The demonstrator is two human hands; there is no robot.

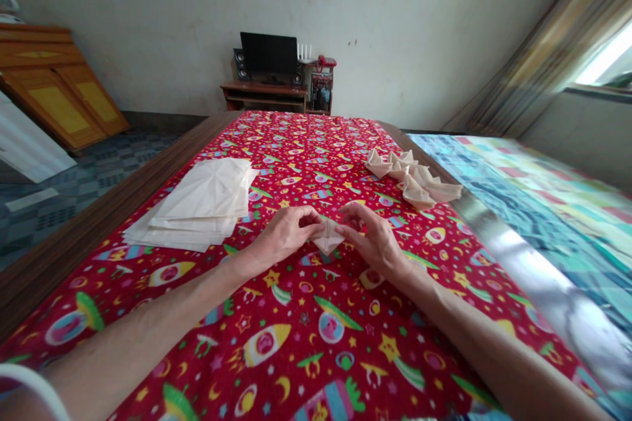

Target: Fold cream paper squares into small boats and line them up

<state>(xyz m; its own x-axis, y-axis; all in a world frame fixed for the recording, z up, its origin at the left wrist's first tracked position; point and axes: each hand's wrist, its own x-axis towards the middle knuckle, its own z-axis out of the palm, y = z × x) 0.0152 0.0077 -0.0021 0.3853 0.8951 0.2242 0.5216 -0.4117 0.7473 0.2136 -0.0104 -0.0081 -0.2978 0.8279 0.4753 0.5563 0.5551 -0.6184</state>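
Note:
A small folded piece of off-white paper (328, 242), with its point facing down toward me, is held just above the red cloth between my two hands. My left hand (289, 231) pinches its left side with thumb and curled index finger. On the other side, the thumb of my right hand (378, 240) presses the paper's right edge while the fingers curve above it. Left of my hands lies a stack of flat, creased paper sheets (197, 194). Several folded, boat-like paper shapes (419, 187) sit in a cluster to the right.
A red patterned cloth (306, 302) covers the long table (64, 270). Alongside its right edge is a bed with a checked blue cover (513, 210). Beyond the far end stand a monitor (269, 54) and a red telephone (324, 62). A wooden cabinet (64, 92) is at the left.

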